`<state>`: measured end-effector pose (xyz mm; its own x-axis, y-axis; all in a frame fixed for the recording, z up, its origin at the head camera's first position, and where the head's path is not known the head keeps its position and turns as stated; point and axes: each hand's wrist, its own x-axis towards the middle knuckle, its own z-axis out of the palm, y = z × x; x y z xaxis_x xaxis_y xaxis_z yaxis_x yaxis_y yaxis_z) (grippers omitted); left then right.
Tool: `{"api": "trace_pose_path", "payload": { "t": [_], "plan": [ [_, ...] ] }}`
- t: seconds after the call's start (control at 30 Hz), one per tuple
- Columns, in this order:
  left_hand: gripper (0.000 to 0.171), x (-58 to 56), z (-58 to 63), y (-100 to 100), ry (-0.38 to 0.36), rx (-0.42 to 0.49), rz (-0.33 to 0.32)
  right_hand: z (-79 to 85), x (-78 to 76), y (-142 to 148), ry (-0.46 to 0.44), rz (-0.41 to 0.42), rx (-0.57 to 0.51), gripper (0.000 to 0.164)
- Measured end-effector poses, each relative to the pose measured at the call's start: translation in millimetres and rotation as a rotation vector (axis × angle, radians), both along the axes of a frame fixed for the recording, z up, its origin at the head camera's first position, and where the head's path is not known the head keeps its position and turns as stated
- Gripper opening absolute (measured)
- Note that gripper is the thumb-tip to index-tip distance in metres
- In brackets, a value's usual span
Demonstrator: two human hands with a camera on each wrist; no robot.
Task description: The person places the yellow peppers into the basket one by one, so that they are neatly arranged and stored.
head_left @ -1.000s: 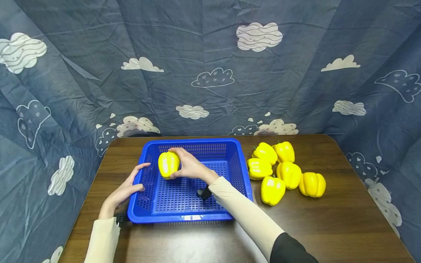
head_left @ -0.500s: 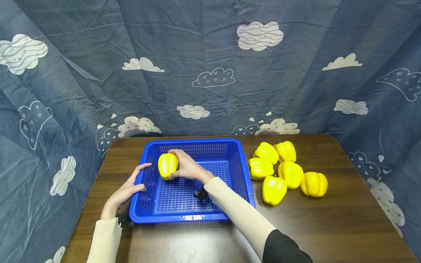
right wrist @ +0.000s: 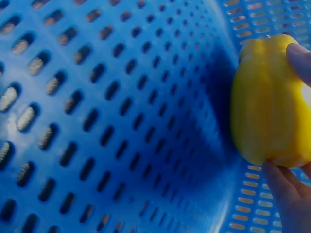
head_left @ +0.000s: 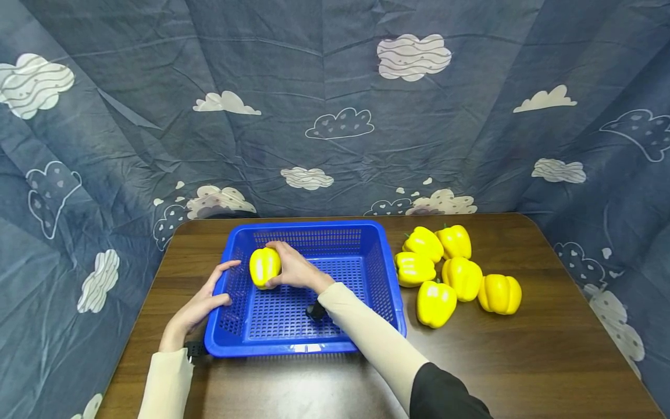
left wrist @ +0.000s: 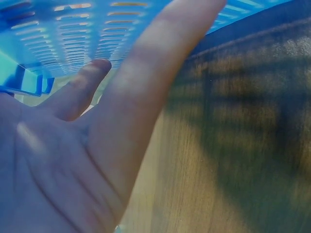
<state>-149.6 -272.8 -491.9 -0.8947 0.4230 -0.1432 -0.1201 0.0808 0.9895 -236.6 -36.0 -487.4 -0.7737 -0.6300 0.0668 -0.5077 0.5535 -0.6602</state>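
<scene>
Backdrop: creased blue-grey cloth (head_left: 345,192) printed with pale clouds (head_left: 413,58), behind a wood-grain table (head_left: 523,361). Toward the table's left edge, 1 blue plastic basket (head_left: 262,350), stiff-looking, walls and floor slotted. Inside, near the basket's far left corner: 1 yellow pepper (head_left: 264,269), lobed and glossy; whether it touches the floor, I cannot tell. The right hand (head_left: 297,269) pinches it, thumb and fingers parted to its width. The left hand (head_left: 196,306) rests at the basket's left rim, thumb and fingers extended, spread. 6 more peppers (head_left: 462,279) lie off the basket's right edge. Judgement: probably light, firm, slightly slippery; best held across opposite sides.
</scene>
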Motion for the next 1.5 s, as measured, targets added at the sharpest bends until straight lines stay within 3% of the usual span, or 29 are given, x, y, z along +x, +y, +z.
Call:
{"api": "trace_pose_path", "payload": {
  "t": [0.33, 0.57, 1.07, 1.37, 1.5],
  "plan": [
    [0.075, 0.7, 1.8, 1.7, -0.007, -0.022, 0.005, -3.1, 2.8, -5.3, 0.034, 0.019, 0.023, 0.087],
    [0.074, 1.7, 2.4, 1.5, -0.005, -0.021, 0.011, 1.4, 4.1, -6.3, 0.008, 0.009, 0.044, 0.087],
    [0.073, 1.9, 0.8, 2.1, 0.044, -0.049, 0.014, 29.0, 0.1, 21.4, -0.014, 0.045, 0.041, 0.076],
    [0.075, 2.9, 1.3, 3.8, 0.038, -0.046, 0.017, 45.0, 5.4, 49.6, -0.022, 0.081, -0.03, 0.071],
    [0.076, 3.9, 2.0, 3.7, 0.036, -0.053, 0.021, 54.4, 6.9, 62.0, -0.005, 0.096, -0.011, 0.071]
  ]
}}
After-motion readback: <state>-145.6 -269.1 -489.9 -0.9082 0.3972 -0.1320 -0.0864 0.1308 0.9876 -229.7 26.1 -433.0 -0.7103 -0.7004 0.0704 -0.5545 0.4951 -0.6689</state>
